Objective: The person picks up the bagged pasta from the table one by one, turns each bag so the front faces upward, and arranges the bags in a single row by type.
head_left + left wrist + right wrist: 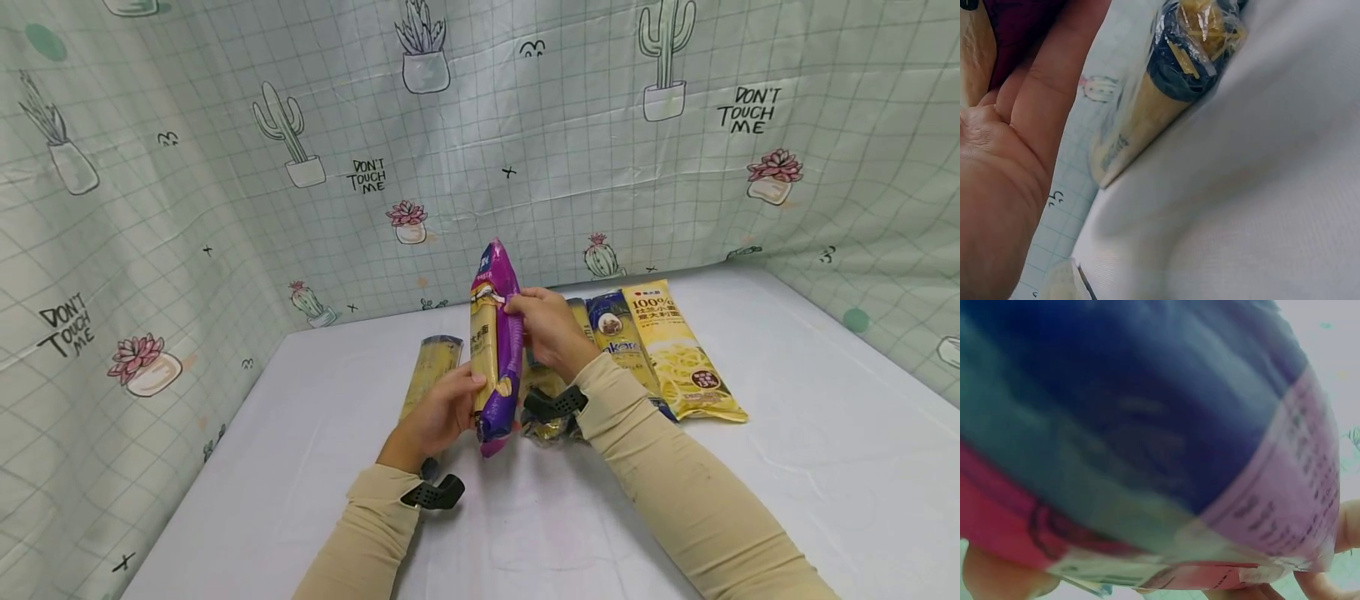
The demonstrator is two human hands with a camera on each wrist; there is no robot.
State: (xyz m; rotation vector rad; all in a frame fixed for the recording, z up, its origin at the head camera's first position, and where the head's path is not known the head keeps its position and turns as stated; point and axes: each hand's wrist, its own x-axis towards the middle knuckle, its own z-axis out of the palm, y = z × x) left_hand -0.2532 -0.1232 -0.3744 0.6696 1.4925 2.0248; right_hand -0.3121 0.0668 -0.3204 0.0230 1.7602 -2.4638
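Note:
Both hands hold a purple and yellow pasta packet [495,350] nearly upright above the table. Low on its left side, my left hand [444,408] grips it with the thumb across the front. Higher up on the right side, my right hand [551,329] grips the purple edge, thumb in front. In the left wrist view, the left palm [1004,181] lies against part of the purple wrapper [1019,37]. The packet's blue, pink and lilac surface [1147,425] fills most of the blurred right wrist view, with a few fingertips [1007,575] showing under it.
A spaghetti packet [432,367] lies on the white table [315,492] behind the left hand. To the right lie a yellow noodle packet [682,358], a blue-topped packet [618,333] and others partly hidden by the right arm. A cactus-print curtain [480,150] hangs behind.

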